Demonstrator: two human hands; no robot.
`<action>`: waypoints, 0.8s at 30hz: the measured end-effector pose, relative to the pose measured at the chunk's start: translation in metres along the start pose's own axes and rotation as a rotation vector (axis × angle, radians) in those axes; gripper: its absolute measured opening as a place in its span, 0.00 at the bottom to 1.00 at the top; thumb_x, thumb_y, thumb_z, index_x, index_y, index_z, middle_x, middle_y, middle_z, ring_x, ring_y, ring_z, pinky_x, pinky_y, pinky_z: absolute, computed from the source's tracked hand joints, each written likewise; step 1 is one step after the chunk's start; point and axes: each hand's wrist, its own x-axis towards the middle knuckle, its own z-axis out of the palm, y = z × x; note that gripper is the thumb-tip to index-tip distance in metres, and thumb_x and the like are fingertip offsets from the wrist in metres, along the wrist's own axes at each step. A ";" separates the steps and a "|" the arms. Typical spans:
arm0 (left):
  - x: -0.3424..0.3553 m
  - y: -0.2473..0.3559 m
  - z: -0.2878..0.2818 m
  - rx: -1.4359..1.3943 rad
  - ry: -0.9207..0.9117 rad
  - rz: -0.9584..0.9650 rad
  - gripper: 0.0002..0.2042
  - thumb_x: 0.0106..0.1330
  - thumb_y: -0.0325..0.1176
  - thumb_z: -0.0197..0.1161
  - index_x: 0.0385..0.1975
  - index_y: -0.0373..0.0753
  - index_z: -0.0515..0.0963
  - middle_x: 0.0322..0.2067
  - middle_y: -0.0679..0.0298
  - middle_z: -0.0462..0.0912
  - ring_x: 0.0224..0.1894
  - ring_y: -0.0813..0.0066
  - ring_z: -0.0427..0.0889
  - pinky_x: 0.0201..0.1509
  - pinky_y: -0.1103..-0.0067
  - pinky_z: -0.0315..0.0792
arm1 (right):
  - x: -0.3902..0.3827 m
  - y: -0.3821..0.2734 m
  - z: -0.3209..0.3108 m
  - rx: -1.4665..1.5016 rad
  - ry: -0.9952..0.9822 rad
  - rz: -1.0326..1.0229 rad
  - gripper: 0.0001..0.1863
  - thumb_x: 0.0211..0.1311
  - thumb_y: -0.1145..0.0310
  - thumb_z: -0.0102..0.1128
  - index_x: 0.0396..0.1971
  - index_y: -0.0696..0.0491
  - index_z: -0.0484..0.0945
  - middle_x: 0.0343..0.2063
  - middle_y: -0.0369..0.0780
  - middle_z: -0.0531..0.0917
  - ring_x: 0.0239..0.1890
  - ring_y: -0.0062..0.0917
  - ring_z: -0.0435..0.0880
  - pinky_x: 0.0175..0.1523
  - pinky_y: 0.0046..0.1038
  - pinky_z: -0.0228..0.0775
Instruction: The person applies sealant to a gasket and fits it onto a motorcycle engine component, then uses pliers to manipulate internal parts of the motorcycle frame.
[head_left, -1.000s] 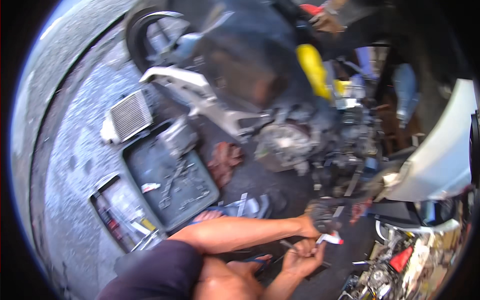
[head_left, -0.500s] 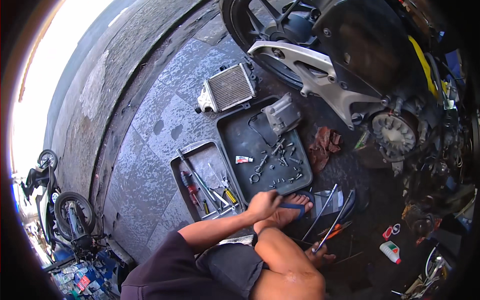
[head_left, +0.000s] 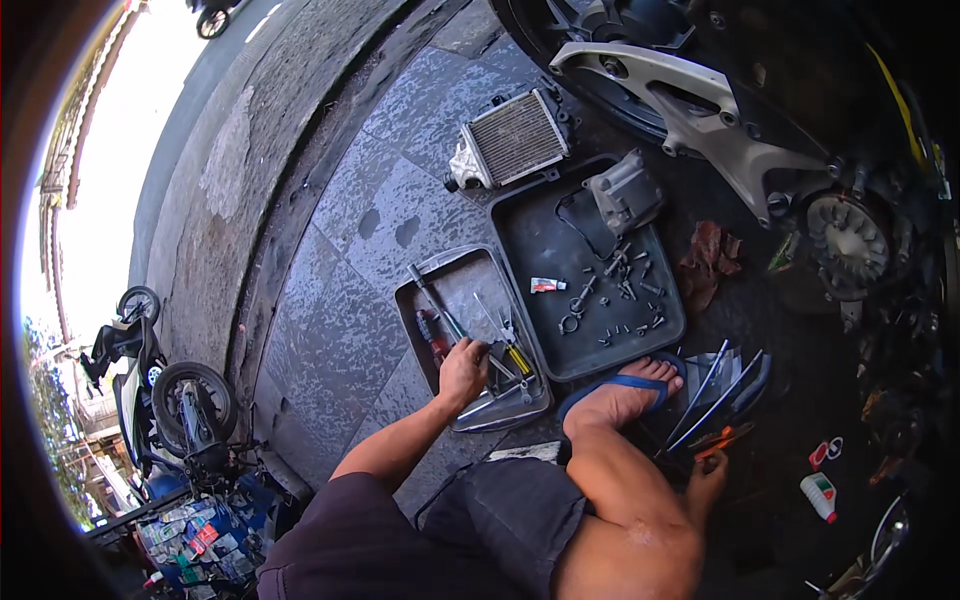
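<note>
My left hand (head_left: 464, 374) is over the smaller tool tray (head_left: 540, 405), fingers curled down among the metal tools; what they grip is hidden. Around it lie a long metal bar (head_left: 436, 302), a red-handled screwdriver (head_left: 432, 335) and yellow-handled pliers (head_left: 517, 360). Low on the right, beyond my knee, my right hand (head_left: 708, 478) is closed on an orange-handled tool (head_left: 718, 438) whose exact kind is unclear. Two thin rods (head_left: 715, 395) lie just past it. A larger black tray (head_left: 600, 362) holds bolts (head_left: 625, 285), a small tube (head_left: 547, 285) and a grey metal cover (head_left: 626, 192).
A radiator (head_left: 516, 138) lies beyond the trays. At upper right stands a partly dismantled motorcycle with a pale swingarm (head_left: 650, 85) and an exposed fan (head_left: 848, 238). A brown rag (head_left: 712, 262) and a white bottle (head_left: 818, 497) lie right. Another motorcycle (head_left: 190, 410) stands left.
My left hand has moved from beside my foot leftward into the tool tray. My right hand still has the orange-handled tool. The whole view has shifted, placing the trays farther right and higher.
</note>
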 end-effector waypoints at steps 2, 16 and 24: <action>0.005 0.007 0.000 -0.003 0.005 0.122 0.09 0.63 0.31 0.62 0.40 0.36 0.81 0.39 0.54 0.80 0.43 0.52 0.81 0.47 0.66 0.74 | 0.009 0.017 -0.013 0.030 0.025 0.041 0.18 0.63 0.75 0.60 0.53 0.57 0.74 0.42 0.45 0.79 0.43 0.34 0.80 0.53 0.38 0.74; -0.002 0.001 0.002 0.268 -0.221 0.469 0.17 0.52 0.30 0.65 0.44 0.42 0.77 0.46 0.54 0.75 0.50 0.54 0.74 0.55 0.64 0.69 | -0.010 0.045 -0.008 0.142 -0.036 0.028 0.13 0.63 0.74 0.59 0.47 0.61 0.77 0.38 0.43 0.82 0.38 0.26 0.81 0.45 0.29 0.75; 0.011 -0.012 0.002 0.291 -0.344 0.610 0.14 0.56 0.33 0.65 0.42 0.43 0.78 0.39 0.55 0.74 0.46 0.55 0.74 0.50 0.65 0.68 | -0.017 -0.006 0.001 0.065 -0.130 0.128 0.14 0.62 0.72 0.60 0.48 0.57 0.78 0.39 0.45 0.84 0.44 0.31 0.84 0.50 0.36 0.73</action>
